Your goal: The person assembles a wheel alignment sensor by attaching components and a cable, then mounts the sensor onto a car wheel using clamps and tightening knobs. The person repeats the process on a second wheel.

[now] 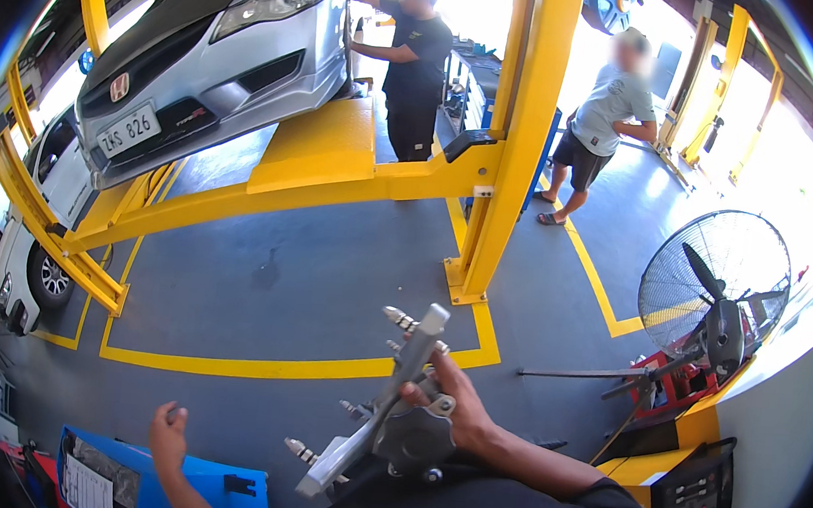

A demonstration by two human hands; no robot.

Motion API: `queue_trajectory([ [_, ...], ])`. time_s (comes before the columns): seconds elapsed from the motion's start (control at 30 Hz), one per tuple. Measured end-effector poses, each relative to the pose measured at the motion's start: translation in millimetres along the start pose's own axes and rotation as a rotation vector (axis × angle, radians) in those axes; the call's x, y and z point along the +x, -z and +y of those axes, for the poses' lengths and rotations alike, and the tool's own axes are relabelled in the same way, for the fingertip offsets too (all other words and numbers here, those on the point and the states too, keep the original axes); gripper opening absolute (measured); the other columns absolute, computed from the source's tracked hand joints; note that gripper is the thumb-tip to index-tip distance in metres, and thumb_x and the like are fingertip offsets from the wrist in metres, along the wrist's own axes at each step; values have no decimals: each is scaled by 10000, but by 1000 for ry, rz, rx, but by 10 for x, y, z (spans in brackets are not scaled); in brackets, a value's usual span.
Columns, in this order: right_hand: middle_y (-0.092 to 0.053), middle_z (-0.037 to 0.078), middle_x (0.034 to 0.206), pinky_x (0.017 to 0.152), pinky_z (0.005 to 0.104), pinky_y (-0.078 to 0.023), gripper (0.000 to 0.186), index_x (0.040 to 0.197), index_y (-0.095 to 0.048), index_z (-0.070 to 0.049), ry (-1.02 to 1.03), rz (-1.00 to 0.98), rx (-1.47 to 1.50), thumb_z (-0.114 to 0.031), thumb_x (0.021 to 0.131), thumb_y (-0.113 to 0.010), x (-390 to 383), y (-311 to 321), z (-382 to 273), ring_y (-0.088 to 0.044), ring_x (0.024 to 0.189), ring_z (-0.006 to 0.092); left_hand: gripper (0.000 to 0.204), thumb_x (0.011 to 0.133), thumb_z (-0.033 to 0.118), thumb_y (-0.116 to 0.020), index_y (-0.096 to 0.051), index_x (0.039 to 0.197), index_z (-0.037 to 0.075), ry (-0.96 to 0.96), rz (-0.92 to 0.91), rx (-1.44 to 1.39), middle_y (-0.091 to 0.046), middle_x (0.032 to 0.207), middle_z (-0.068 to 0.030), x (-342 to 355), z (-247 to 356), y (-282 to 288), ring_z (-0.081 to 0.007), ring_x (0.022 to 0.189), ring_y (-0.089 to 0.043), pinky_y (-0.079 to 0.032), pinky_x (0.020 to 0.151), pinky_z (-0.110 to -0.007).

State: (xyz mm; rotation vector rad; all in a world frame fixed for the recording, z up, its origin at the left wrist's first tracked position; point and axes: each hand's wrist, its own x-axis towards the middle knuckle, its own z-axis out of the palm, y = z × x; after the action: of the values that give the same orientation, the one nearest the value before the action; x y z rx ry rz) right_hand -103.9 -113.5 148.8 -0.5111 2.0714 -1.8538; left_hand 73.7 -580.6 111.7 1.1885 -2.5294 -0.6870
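My right hand (459, 406) is closed around a silver metal wheel alignment clamp (385, 410), held at a slant in front of my body. Several stepped metal pegs stick out along the bar, and a dark round knob (414, 438) sits at its middle. My fingers wrap the bar near its upper end. To the left, my left hand (168, 438) is raised over the edge of a blue cabinet (226, 488), apart from the clamp. Its fingers are curled in, with a small dark spot between them that I cannot make out.
A silver car (239, 78) stands raised on a yellow lift (315, 199). One person (416, 73) reaches toward its side; another (604, 112) stands farther right. A black pedestal fan (721, 322) with a long floor leg is at right. A white car (39, 254) stands at left.
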Motion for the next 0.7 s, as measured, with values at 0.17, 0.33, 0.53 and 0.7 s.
queue_trajectory([
  [0.17,-597,203,1315,1011,448,-491,628,1466,-462,-39,-102,260,-171,-409,1007,-678,81,1014,182,-621,1180,327,406,989,265,-669,-674,1299,2,74,-441,-158,-761,1008,-120,288,682,-1177,-197,883,-703,-556,792,-355],
  [0.33,-611,154,1278,938,376,-520,487,1434,-505,-58,-189,550,197,-176,1003,-698,507,1870,651,-635,1113,248,419,993,309,-670,-679,1296,20,189,-812,-43,-763,1055,-113,663,971,-2365,-210,896,-712,-580,779,-376],
  [0.53,-625,91,1131,709,280,-570,372,1360,-498,-81,-135,848,329,-63,1015,-637,1000,2928,1054,-667,871,127,429,1002,345,-659,-680,1298,34,177,-1110,199,-756,1097,-112,1505,1725,-3694,-215,925,-719,-586,772,-390],
  [0.7,-628,61,1065,694,291,-576,309,1320,-497,-108,-174,1056,107,-137,1037,-618,1595,3784,1088,-669,819,114,438,1009,261,-657,-628,1382,36,-295,-1120,288,-732,1207,-140,1964,3942,-4510,-224,1035,-706,-551,918,-383],
])
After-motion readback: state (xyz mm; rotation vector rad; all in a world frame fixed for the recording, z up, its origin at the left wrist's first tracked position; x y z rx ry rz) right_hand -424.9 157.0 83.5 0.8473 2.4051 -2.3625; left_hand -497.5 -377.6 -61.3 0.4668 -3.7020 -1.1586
